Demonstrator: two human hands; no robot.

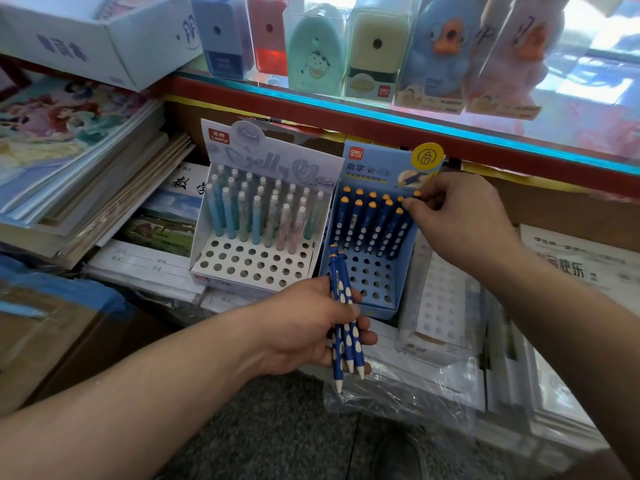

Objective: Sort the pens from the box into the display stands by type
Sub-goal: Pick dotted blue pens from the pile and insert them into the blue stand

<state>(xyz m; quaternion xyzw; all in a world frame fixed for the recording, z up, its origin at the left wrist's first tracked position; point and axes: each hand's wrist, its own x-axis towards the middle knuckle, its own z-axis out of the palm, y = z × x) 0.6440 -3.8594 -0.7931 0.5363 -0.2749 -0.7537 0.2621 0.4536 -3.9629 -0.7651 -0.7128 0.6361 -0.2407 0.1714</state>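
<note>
My left hand [304, 327] grips a small bunch of dark blue pens [346, 327] with white oval dots, white tips pointing down. It hovers in front of the blue display stand [372, 289], whose back rows hold several matching blue pens [374, 223] with orange caps. My right hand [460, 216] is at the stand's right rear corner and pinches the orange top of one blue pen [416, 194] there. To the left stands a white display stand [249, 265] with several pastel pens [259, 213] in its back rows.
Stacks of notebooks [79, 161] lie at the left, and wrapped paper pads [446, 306] at the right. A glass shelf with a red edge [381, 123] carries boxed pencil sharpeners overhead. A cardboard box [38, 327] sits at the lower left, and crumpled clear plastic [398, 396] below my left hand.
</note>
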